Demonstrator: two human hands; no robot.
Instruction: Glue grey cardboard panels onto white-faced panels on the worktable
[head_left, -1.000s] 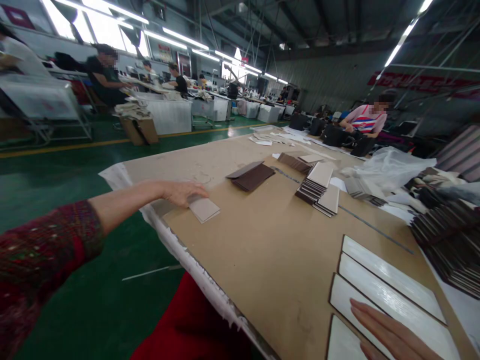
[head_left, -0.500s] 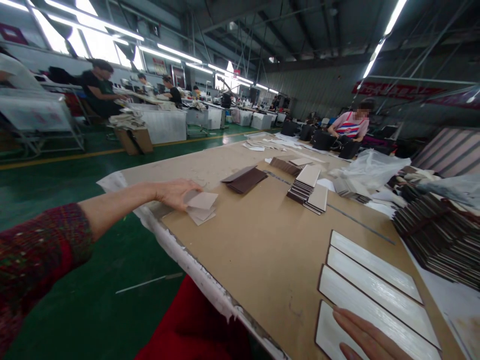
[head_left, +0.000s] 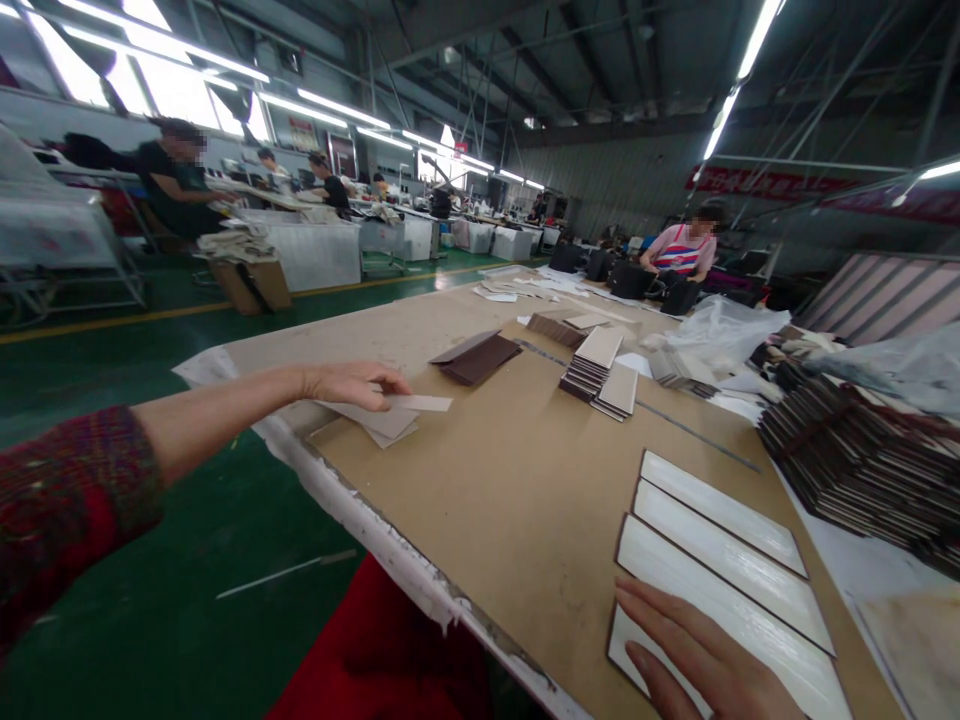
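My left hand [head_left: 352, 384] reaches out over the left edge of the cardboard-covered table [head_left: 510, 490] and pinches a thin beige card [head_left: 416, 403], lifted just above a small stack of beige cards [head_left: 382, 425]. My right hand [head_left: 705, 665] lies flat with fingers stretched out on the nearest of several long white strips [head_left: 720, 560] laid side by side at the front right. Its lower part is cut off by the frame.
Dark brown card piles [head_left: 476, 357] and mixed brown-and-beige stacks [head_left: 600, 370] lie mid-table. A big heap of dark pieces [head_left: 855, 460] sits at right, with clear plastic [head_left: 720, 330] behind. A person in a striped top [head_left: 679, 252] works at the far end; others sit at tables across the green floor [head_left: 150, 560].
My left hand has lifted the top beige card off its small stack and drawn it slightly right. My right hand has slid further onto the white strips. The view has shifted.
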